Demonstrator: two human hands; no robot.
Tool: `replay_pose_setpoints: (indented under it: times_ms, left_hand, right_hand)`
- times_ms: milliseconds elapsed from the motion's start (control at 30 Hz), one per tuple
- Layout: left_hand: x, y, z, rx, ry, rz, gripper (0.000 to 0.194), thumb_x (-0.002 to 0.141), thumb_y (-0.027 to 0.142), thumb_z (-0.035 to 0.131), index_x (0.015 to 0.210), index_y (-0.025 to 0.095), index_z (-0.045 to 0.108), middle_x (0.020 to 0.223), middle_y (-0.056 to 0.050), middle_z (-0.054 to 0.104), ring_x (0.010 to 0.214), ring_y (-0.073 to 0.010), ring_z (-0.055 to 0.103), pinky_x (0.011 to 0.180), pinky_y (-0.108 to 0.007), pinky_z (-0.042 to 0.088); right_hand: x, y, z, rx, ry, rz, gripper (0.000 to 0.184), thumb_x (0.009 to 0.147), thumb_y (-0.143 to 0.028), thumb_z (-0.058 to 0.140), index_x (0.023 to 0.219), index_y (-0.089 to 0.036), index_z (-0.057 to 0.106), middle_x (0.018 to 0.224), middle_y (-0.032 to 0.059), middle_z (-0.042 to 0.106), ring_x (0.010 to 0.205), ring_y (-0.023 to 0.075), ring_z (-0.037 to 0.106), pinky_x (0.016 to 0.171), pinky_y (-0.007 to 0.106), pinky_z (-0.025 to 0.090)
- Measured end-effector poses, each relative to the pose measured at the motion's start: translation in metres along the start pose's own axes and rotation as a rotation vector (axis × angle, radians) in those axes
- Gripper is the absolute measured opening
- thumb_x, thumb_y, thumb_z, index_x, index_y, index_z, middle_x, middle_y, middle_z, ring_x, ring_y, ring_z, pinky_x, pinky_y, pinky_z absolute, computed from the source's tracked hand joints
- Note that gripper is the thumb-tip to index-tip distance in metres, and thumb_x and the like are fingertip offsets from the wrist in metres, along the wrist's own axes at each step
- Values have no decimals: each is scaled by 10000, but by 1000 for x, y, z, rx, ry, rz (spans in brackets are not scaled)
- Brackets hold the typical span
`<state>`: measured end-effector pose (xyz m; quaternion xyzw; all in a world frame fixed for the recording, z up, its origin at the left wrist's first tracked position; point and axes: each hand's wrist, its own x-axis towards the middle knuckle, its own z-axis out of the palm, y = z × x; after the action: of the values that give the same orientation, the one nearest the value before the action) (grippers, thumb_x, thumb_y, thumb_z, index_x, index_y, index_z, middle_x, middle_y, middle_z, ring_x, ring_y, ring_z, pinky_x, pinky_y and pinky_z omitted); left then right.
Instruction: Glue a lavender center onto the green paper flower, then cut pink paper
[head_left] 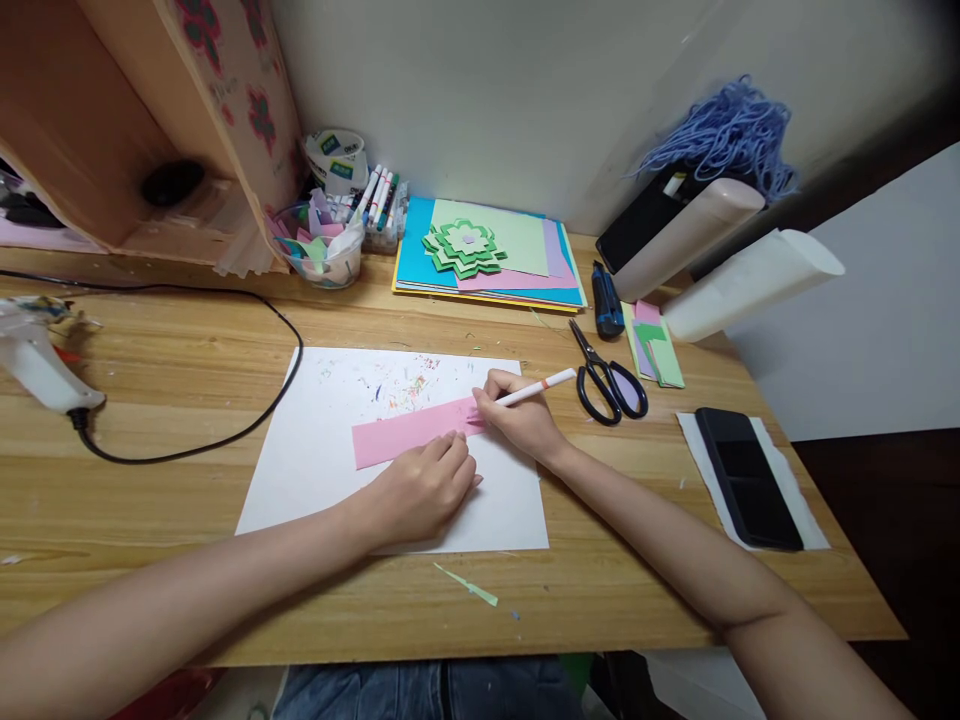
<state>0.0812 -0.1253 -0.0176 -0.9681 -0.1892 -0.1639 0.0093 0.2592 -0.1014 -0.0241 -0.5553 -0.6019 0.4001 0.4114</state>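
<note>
A pink paper strip [405, 432] lies on a white sheet [322, 470] in the middle of the wooden desk [187, 370]. My left hand [424, 488] rests on the strip's lower edge, fingers curled and pressed down on it. My right hand [517, 415] grips a white marker with an orange band [536, 389]. The marker's tip touches the strip's right end.
Black scissors [609, 380] lie right of the sheet, with a phone [746, 478] on a white cloth further right. Coloured paper with a green layered flower [469, 246] is stacked at the back. A glue gun [37, 365] and its black cord [225, 435] lie left.
</note>
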Motion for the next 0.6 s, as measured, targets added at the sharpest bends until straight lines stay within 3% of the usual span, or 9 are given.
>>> replay_pose_setpoints:
  times_ms: [233, 433, 600]
  left_hand:
    - [0, 0, 2, -24, 21, -10, 214, 877, 207, 369, 849, 78, 538, 943, -178, 628, 902, -253, 607, 668, -342, 532]
    - [1, -2, 4, -153, 10, -50, 215, 875, 199, 378, 937, 71, 539, 1146, -202, 558, 1095, -255, 522, 857, -391, 494]
    - [2, -3, 1, -156, 66, -71, 226, 861, 186, 392, 988, 80, 546, 1196, -173, 543, 1143, -250, 486, 929, -419, 453]
  right_hand:
    - [9, 3, -4, 246, 175, 85, 270, 753, -386, 592, 649, -193, 434, 465, -68, 426, 413, 73, 334, 427, 211, 257]
    - [15, 5, -4, 337, 203, 41, 222, 734, -375, 596, 853, -195, 546, 825, 7, 567, 560, 84, 430, 505, 213, 348]
    - [17, 12, -4, 387, 222, 53, 208, 766, -389, 553, 772, -191, 486, 638, -35, 481, 523, 87, 404, 495, 208, 330]
